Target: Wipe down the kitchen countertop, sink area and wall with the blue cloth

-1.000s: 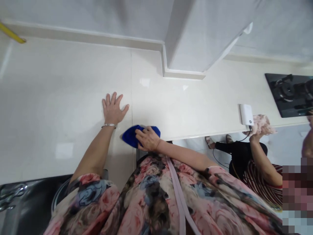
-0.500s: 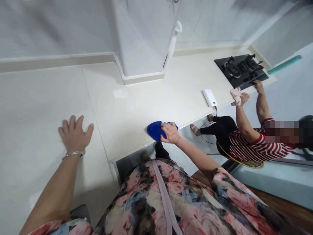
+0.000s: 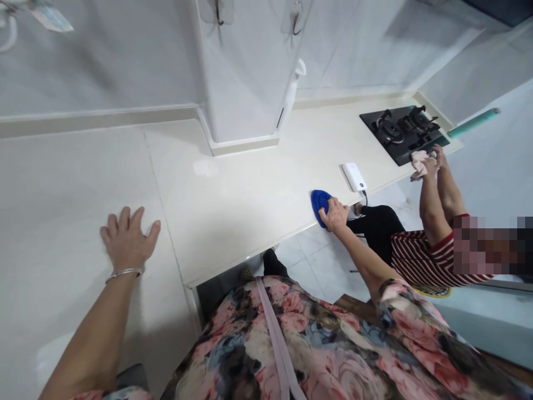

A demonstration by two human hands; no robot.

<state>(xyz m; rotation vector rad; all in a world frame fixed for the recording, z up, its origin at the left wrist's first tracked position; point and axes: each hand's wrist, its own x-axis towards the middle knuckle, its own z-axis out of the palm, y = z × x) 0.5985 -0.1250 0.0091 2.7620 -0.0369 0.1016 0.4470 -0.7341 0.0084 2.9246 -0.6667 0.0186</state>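
Observation:
My right hand (image 3: 335, 214) grips a blue cloth (image 3: 320, 204) and presses it on the front edge of the pale countertop (image 3: 250, 194). Part of the cloth is hidden under the fingers. Off to the left, my left hand (image 3: 130, 239) lies flat on the counter with its fingers spread, holding nothing. A silver bracelet (image 3: 124, 273) circles that wrist. Just beyond the blue cloth, a white power bank (image 3: 355, 176) with a cable plugged in rests near the counter edge.
A black gas stove (image 3: 402, 133) is set into the counter at the far right. Beside it, a person in a striped shirt (image 3: 420, 255) holds a pale pink cloth (image 3: 418, 164). A wall pillar (image 3: 245, 83) juts out at the back, with a white spray bottle (image 3: 292, 89) alongside.
My right hand has slid the blue cloth rightward along the counter edge, closer to the power bank. My left hand stays put. The other person's pink cloth has moved nearer the stove.

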